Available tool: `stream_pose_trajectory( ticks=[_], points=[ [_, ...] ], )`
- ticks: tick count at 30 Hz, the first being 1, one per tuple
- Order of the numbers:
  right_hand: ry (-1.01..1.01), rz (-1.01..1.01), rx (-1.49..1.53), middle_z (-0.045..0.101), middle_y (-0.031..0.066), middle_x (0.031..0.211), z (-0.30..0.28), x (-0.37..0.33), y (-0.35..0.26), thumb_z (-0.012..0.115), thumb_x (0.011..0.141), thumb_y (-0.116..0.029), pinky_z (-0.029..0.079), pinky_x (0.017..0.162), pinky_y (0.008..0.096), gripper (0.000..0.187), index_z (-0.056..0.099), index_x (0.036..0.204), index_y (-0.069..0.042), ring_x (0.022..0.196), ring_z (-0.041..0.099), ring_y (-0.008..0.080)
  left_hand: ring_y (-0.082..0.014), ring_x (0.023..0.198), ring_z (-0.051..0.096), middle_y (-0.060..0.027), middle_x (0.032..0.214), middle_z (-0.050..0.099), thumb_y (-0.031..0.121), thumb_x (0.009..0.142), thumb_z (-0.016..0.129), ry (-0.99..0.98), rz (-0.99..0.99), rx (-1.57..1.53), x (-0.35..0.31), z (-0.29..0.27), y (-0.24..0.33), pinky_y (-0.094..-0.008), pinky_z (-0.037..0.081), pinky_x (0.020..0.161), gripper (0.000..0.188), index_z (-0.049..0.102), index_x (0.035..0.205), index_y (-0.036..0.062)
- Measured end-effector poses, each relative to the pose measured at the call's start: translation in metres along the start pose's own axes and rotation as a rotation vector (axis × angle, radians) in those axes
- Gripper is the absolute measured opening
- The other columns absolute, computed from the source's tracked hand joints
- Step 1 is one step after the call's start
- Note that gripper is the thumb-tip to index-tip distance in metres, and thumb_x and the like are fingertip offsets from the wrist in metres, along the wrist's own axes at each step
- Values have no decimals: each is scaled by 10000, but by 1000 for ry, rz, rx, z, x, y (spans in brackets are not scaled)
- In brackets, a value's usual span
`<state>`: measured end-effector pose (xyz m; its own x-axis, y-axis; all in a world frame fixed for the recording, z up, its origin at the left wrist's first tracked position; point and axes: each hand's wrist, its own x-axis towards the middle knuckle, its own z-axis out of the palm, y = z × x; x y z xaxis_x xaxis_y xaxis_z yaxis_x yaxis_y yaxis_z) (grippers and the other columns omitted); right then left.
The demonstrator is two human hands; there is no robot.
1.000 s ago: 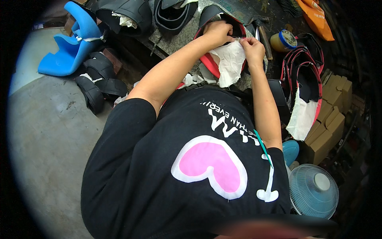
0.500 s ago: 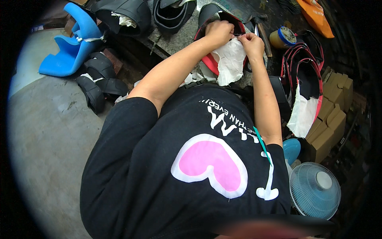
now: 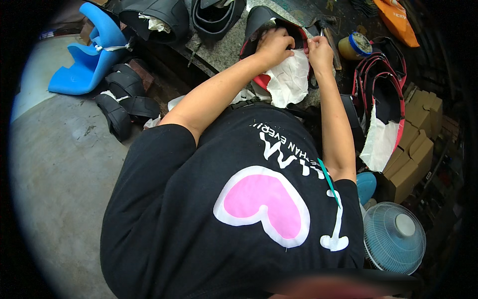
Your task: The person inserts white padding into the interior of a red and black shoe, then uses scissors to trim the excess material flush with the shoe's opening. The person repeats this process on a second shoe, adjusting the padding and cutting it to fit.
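As I look from left to right, a blue foam form stands at the upper left of the frame, black curved pieces just beside it. At the upper centre sits a red-edged black piece, white cloth spilling below it. The left hand reaches into its opening, fingers bent; I cannot tell what they grip. The right hand, at the piece's right rim, has thumb and fingers drawn together; what lies between them I cannot tell. Farther right I see a blue-rimmed jar and stacked red-edged pieces.
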<state>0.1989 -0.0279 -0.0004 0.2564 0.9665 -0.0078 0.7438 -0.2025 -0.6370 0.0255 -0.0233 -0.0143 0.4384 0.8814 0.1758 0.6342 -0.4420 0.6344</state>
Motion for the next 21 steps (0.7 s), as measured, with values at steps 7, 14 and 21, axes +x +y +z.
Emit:
stream_pose_trajectory(
  ticks=[7,14,21],
  points=[
    [-25,-434,303,727,108,971,-14,-31,-20,521,863,-26,540,756,402,294,513,1149,-95,886,699,314,-318,943,603,-49,999,649,194,756,747,-38,105,15,2,-5,-4,-431,478,864,213,720,943,95],
    [-195,-395,-284,701,117,1088,-13,-47,-18,520,889,-75,535,797,446,288,553,1173,-110,963,670,347,-373,990,622,-168,1054,653,36,797,637,96,-18,-268,-11,-16,-16,-425,491,927,300,608,1093,-3],
    [-222,-402,-259,668,122,1179,-17,-58,-21,516,948,-138,508,876,436,247,555,1189,-104,1098,629,331,-347,1141,527,-122,1254,568,185,816,679,-44,138,188,-44,-21,-2,-432,473,965,463,615,1273,147]
  ],
)
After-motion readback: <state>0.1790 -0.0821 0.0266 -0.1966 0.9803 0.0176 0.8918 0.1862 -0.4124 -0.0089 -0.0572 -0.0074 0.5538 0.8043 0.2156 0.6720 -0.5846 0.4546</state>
